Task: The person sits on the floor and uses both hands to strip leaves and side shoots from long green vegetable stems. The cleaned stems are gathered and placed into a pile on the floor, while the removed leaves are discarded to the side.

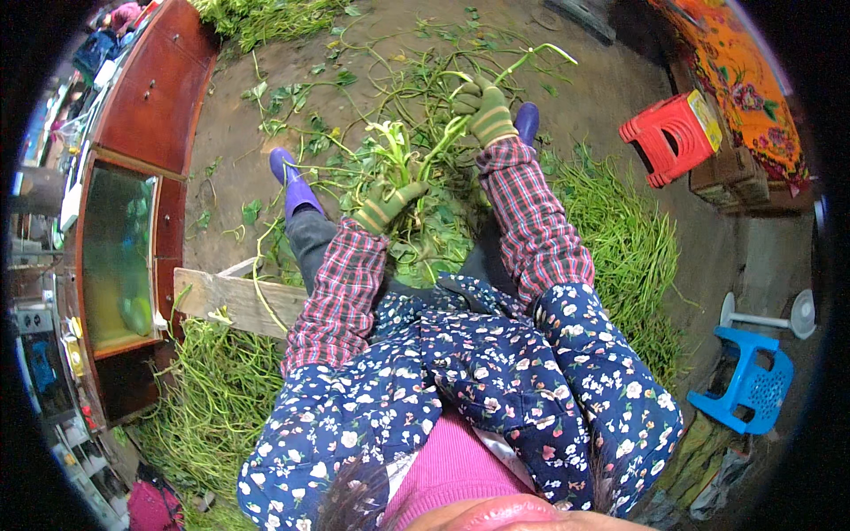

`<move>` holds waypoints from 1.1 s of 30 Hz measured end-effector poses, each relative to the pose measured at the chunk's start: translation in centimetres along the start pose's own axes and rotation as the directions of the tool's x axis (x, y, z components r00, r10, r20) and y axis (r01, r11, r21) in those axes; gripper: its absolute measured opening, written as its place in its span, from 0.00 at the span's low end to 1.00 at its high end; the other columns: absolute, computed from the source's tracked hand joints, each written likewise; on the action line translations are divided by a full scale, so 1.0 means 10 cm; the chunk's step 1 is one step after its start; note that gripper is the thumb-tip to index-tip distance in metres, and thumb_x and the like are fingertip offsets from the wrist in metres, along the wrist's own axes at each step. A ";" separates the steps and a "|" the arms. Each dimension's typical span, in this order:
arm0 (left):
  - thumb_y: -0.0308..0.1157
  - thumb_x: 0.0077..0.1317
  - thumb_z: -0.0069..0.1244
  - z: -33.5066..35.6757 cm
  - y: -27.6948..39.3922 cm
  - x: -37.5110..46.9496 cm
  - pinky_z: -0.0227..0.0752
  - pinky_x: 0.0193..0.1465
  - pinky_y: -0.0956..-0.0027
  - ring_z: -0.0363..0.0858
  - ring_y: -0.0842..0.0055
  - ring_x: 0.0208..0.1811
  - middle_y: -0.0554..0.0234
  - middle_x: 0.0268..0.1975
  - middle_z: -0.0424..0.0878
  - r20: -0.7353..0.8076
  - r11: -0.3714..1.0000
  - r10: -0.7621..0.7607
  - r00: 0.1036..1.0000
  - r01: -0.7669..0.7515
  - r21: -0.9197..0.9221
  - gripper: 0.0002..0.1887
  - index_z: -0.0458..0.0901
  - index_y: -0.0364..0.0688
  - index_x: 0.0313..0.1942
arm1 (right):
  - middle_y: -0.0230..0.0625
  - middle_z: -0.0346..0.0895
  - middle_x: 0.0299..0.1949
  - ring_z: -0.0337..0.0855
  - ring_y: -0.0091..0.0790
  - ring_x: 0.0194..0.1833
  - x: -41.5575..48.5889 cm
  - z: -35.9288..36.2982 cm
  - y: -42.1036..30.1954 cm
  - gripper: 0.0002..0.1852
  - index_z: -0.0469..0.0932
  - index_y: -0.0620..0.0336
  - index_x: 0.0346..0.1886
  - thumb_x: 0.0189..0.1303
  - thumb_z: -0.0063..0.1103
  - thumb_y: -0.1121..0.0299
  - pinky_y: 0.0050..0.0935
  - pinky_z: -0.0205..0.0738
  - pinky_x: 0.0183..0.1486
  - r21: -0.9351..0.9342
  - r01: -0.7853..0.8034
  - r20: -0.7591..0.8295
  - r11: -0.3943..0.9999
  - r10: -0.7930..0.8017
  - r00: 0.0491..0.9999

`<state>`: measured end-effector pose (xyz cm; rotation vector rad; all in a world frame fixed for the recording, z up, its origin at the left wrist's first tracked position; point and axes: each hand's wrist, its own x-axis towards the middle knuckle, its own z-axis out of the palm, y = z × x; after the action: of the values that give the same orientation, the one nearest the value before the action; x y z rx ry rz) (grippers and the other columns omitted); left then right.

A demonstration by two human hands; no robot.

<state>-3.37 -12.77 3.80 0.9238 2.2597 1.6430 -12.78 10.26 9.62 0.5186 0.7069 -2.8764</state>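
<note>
Both hands wear green knit gloves with pale stripes. My left hand (388, 207) grips a bundle of green vine stems (396, 149) whose pale ends point up and away from me. Farther forward and to the right, my right hand (487, 109) is closed around a few long stems (514, 69); one bends over at a whitish tip. More stem (441, 143) runs between the two hands. Beneath them lies a tangle of leafy vines (438, 226), between my purple boots (292, 179). The fingertips of the left hand are partly hidden by the stems.
Heaps of green stems lie at right (617, 245), at lower left (212, 391) and at the top (265, 23). A wooden board (232, 299) juts out beside my left leg. A cabinet (149, 86) lines the left; a red stool (664, 139) and a blue stool (750, 385) stand right.
</note>
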 end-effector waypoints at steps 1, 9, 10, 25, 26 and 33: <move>0.32 0.57 0.50 -0.05 -0.08 0.02 0.73 0.40 0.71 0.76 0.74 0.38 0.59 0.41 0.77 0.015 0.959 0.262 0.965 -0.262 0.104 0.16 0.75 0.44 0.46 | 0.19 0.50 0.12 0.47 0.17 0.10 -0.03 0.00 -0.01 0.10 0.63 0.53 0.24 0.62 0.37 0.66 0.19 0.43 0.11 -0.070 0.017 -0.043 0.997 -0.020 0.999; 0.39 0.58 0.49 -0.53 0.04 0.30 0.68 0.15 0.76 0.70 0.83 0.18 0.67 0.27 0.78 0.047 0.323 -0.698 0.714 0.373 -0.870 0.14 0.73 0.42 0.41 | 0.20 0.53 0.13 0.51 0.16 0.13 -0.58 -0.03 0.34 0.13 0.70 0.65 0.42 0.61 0.41 0.67 0.17 0.47 0.14 -0.517 0.203 0.154 0.832 -0.143 0.978; 0.40 0.57 0.50 -0.52 0.07 0.35 0.69 0.15 0.75 0.69 0.83 0.18 0.68 0.28 0.78 0.109 0.264 -0.694 0.712 0.392 -0.882 0.13 0.74 0.43 0.38 | 0.21 0.57 0.13 0.54 0.17 0.13 -0.65 -0.03 0.43 0.13 0.71 0.64 0.42 0.59 0.44 0.66 0.17 0.49 0.15 -0.536 0.220 0.151 0.815 -0.164 0.975; 0.36 0.54 0.50 -0.84 0.55 0.90 0.76 0.25 0.70 0.78 0.72 0.21 0.55 0.26 0.79 -0.244 0.602 -0.353 0.903 0.020 -0.798 0.12 0.75 0.39 0.35 | 0.34 0.68 0.25 0.64 0.26 0.20 -0.31 -0.65 0.78 0.07 0.66 0.62 0.38 0.62 0.38 0.71 0.23 0.62 0.23 -0.038 0.071 -0.310 0.997 -0.079 0.947; 0.36 0.54 0.50 -0.70 0.48 0.83 0.75 0.28 0.69 0.77 0.72 0.26 0.55 0.31 0.77 -0.206 0.653 -0.487 0.849 0.196 -0.732 0.15 0.72 0.39 0.40 | 0.30 0.64 0.23 0.59 0.24 0.18 -0.24 -0.69 0.78 0.06 0.66 0.60 0.37 0.61 0.40 0.70 0.24 0.58 0.19 -0.119 -0.077 -0.523 0.990 0.003 0.852; 0.32 0.52 0.52 -0.54 0.35 0.87 0.70 0.23 0.73 0.71 0.78 0.20 0.70 0.18 0.69 0.021 0.355 -0.426 0.905 0.188 -0.915 0.06 0.73 0.41 0.27 | 0.35 0.73 0.27 0.66 0.25 0.18 -0.28 -0.62 0.87 0.19 0.70 0.61 0.43 0.59 0.43 0.55 0.29 0.64 0.21 -0.708 -0.062 -0.343 0.703 -0.265 0.901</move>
<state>-11.66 -11.28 10.63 -0.0101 1.0671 2.3692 -6.50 5.62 1.76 0.9942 1.8541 -2.2752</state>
